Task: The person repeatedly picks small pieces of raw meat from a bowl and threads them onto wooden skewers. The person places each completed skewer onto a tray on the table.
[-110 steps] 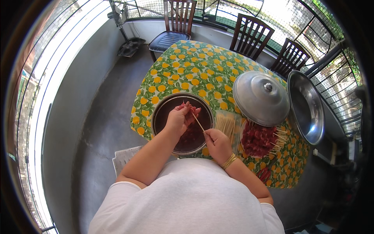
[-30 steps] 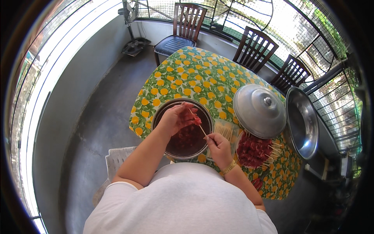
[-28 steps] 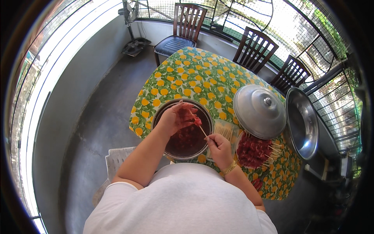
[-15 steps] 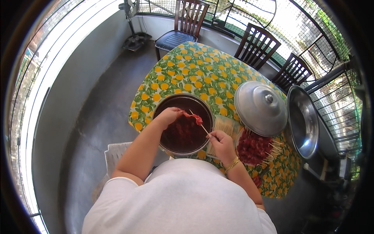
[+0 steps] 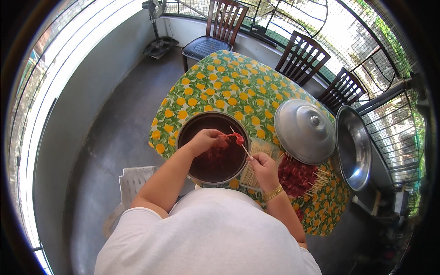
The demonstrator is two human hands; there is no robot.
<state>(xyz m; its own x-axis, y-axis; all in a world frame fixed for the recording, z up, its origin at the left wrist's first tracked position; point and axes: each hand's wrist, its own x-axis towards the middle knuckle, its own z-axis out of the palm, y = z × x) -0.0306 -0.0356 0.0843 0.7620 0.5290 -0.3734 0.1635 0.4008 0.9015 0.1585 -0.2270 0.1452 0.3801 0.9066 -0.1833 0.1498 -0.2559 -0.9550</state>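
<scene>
Over a round metal pot [image 5: 180, 133] of dark red marinade and meat, my left hand [image 5: 206, 141] pinches one end of a strip of raw red meat [image 5: 239, 139]. The strip's other end is bunched on a thin wooden skewer [image 5: 246, 150], whose tip pokes out past the meat. At the pot's right edge my right hand [image 5: 263, 168] is closed on the skewer's lower part. Beside that hand lies a clear container [image 5: 251, 178] of bare skewers. Further right, a heap of skewered red meat [image 5: 295, 176] shows, its stick ends pointing outward.
A domed metal lid [image 5: 305, 130] rests on the flowered tablecloth [image 5: 206, 91], behind the skewered meat. A large metal basin [image 5: 353, 146] stands at the table's right edge. Wooden chairs [image 5: 302, 57] line the far side. A grey plastic seat [image 5: 133, 181] is at my left; a fan [image 5: 158, 46] stands far left.
My left hand has moved right, closer to the skewer, carrying its end of the meat strip. The slack between hand and skewer is shorter. My right hand still grips the skewer.
</scene>
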